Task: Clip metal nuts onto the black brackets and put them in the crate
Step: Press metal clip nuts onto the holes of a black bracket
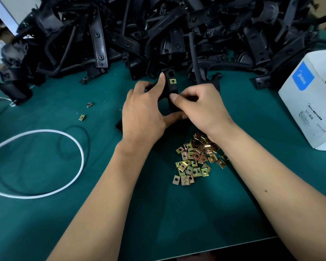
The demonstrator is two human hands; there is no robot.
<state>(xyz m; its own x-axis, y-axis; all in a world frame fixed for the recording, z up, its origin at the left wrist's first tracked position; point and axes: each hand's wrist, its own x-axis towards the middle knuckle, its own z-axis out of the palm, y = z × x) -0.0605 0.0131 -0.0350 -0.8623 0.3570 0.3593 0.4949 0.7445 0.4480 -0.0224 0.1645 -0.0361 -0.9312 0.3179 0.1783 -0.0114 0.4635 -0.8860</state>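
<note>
Both hands, left hand (141, 117) and right hand (199, 108), grip one stiff, light-looking bracket (170, 89) (nut (172, 81) clipped at twelve o'clock); hold its flat edges.

Surface (45, 213) teal green. Brackets (158, 25) black. Clip nuts (194, 162) brassy yellow, some pinkish. Cable (45, 164) white. Box (309, 102) white, blue label.

I can't see the lower part of the black bracket (170, 87); my left hand (142, 117) and right hand (199, 108) cover it. Right of it, the white box (305, 102) is cut off by the edge, its contents unreadable.
</note>
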